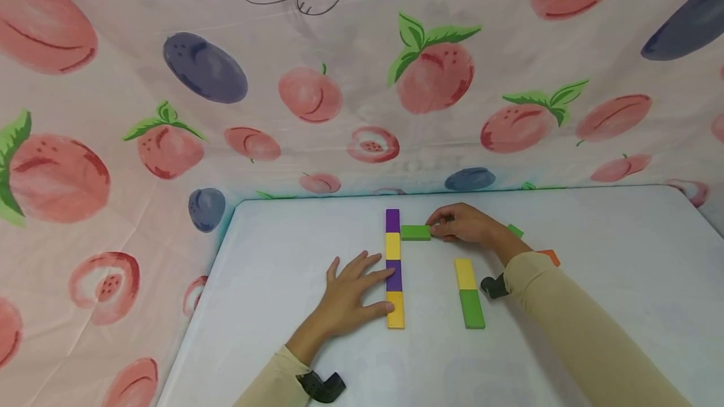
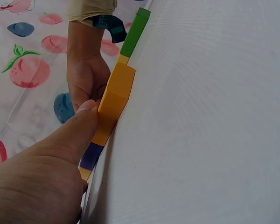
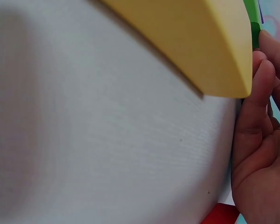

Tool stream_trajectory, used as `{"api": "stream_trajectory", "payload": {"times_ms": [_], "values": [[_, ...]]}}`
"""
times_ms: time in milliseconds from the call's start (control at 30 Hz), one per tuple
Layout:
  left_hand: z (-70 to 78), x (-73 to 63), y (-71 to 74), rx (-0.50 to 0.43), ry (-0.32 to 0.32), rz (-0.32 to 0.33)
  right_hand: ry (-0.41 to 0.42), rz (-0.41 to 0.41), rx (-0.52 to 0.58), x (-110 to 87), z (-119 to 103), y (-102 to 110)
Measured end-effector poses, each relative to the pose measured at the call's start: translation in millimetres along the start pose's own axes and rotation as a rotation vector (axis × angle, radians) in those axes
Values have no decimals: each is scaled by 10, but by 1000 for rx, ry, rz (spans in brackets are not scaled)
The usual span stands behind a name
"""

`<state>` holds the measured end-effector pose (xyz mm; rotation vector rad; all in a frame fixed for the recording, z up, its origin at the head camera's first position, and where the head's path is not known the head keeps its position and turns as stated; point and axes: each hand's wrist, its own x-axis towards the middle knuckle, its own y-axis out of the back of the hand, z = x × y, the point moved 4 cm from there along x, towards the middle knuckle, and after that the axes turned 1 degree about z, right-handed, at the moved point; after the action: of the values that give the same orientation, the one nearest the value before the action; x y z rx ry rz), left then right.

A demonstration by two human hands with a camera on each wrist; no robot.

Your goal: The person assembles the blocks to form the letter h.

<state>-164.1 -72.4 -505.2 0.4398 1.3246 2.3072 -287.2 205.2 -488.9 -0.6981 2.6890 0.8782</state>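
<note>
Pinching the right end of a green block (image 1: pixel 415 233), the right hand (image 1: pixel 462 225) sits to the right of the purple-and-yellow column (image 1: pixel 393 249), with thumb and fingers curled in at that end. The block's long axis runs crosswise to the column, its left end meeting the column's side near the far end, too close to tell whether they touch. The left hand (image 1: pixel 353 297), left of the column, has its fingers spread and grasps nothing; thumb and forefinger rest on the column's near half. The right hand is the nearer to the block. Right of the column, a yellow-and-green pair (image 1: pixel 470 294) lies on the white counter (image 1: pixel 271 256); farther right, an orange piece (image 1: pixel 548 257) shows partly behind the right sleeve (image 1: pixel 571 313). Fruit-printed cloth (image 1: pixel 339 30) hangs beyond the column.
</note>
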Motion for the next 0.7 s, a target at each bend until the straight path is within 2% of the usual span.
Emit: {"api": "stream_trajectory", "payload": {"times_ms": [200,500,700], "values": [[8,2,15,-1,-5,0,8,7,-5,10,6,4],[17,3,31,-9,-15,5,-37,13,-3,24,14,4],[12,-3,18,-3,-17,5,-28,20,-61,28,10,-12]]}}
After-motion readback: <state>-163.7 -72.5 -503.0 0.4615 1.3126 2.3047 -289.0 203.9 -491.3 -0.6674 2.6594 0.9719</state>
